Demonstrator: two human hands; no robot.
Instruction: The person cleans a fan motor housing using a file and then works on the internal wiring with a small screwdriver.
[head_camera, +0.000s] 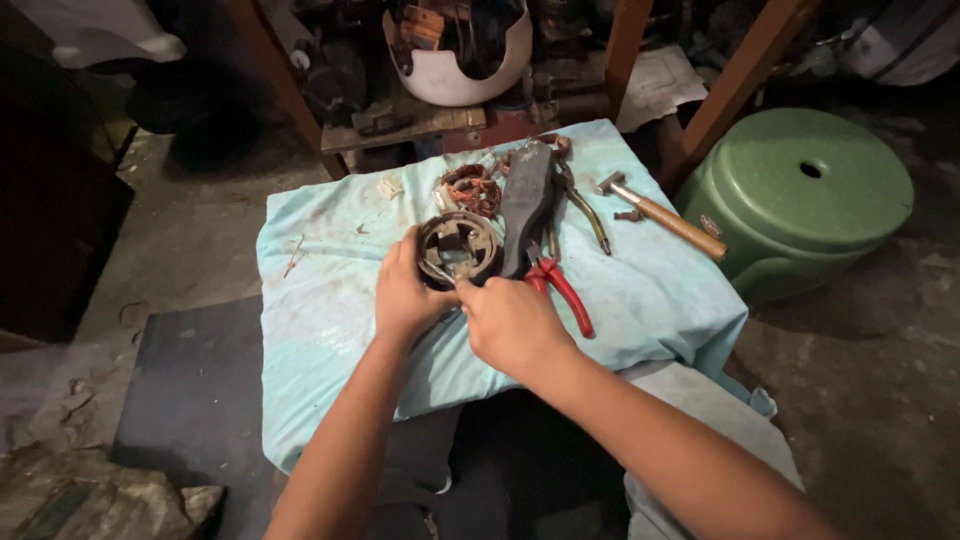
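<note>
At frame centre our left hand (402, 295) grips the motor stator (458, 248); our right hand (510, 322) clamps a thin tool; a slip could gouge windings.

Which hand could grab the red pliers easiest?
The right hand. It sits right beside the red pliers on the blue cloth, seemingly working a thin tool into the round metal motor part. The left hand is busy steadying that part, on the far side.

Cloth (330, 300) left of hands bare; pliers (562, 292), hammer (660, 215), copper coil (473, 188) crowd right, rear.
</note>
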